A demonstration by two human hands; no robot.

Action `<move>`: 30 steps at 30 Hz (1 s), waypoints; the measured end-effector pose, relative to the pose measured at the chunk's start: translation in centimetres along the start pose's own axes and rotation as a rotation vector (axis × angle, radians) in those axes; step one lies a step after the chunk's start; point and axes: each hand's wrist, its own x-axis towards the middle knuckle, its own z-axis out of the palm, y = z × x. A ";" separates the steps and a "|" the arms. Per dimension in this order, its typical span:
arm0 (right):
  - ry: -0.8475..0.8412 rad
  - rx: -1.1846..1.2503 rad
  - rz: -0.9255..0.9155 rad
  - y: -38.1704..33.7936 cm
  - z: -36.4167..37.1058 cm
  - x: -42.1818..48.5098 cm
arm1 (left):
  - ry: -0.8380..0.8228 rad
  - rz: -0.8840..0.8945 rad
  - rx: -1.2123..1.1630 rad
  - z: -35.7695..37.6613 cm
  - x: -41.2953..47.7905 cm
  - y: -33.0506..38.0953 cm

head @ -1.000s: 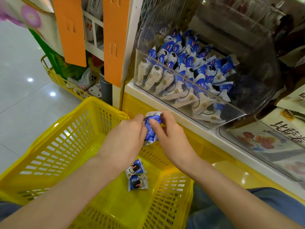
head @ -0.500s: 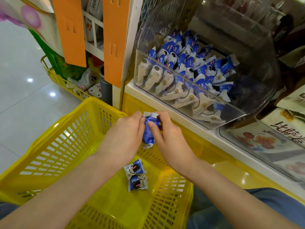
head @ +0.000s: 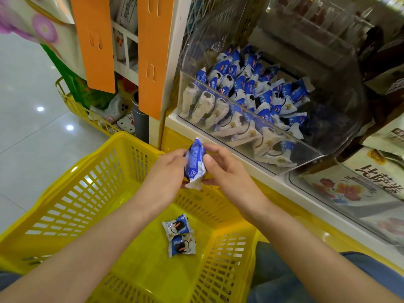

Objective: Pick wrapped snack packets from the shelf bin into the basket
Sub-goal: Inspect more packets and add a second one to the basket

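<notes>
Lying on the bottom of the yellow basket [head: 65, 204], nearest, are two wrapped snack packets [head: 176, 226], one just beside the other. Above the basket's far rim, both hands pinch one blue-and-white packet [head: 194, 162] upright between them: left hand [head: 162, 173] at its left edge, right hand [head: 227, 171] with the thumb on its right side. Beyond, the clear shelf bin [head: 323, 147] holds a heap of like packets [head: 247, 95].

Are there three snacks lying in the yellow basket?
No: only two packets lie in the basket; a third packet is held above it between the left hand and right hand.
</notes>
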 end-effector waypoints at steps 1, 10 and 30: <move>0.012 -0.003 0.007 -0.1 -0.1 0.1 | -0.013 -0.079 -0.103 0.1 0.2 0.2; 0.163 0.029 0.037 -0.2 -0.3 0.3 | -0.190 -0.006 0.059 -0.1 -1.5 0.4; 0.329 -0.311 -0.502 -1.3 -0.6 -0.3 | -0.132 -0.025 -0.111 -0.3 -1.2 2.9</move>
